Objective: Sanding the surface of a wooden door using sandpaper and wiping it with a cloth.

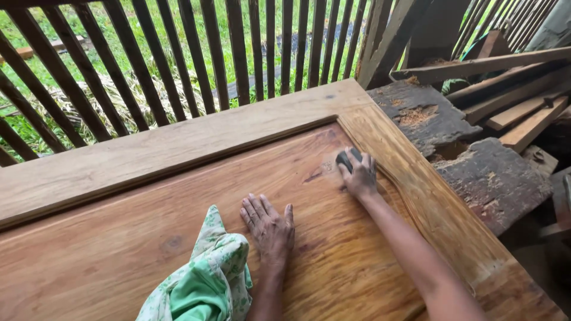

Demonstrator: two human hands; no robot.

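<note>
The right hand (360, 176) grips a dark sanding block (347, 159) near the wooden door panel's (148, 238) raised right frame edge; left hand (269, 229) lies flat, fingers spread, beside a green cloth (205, 279).

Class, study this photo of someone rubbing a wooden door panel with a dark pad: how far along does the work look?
Done: most of the recessed panel looks smooth with clear grain. In hand: the right hand presses a dark pad near the panel's upper right corner, where pale dust lies; the left hand rests flat beside a green cloth. Left: dark blotches by the pad and the dust remain.
</note>
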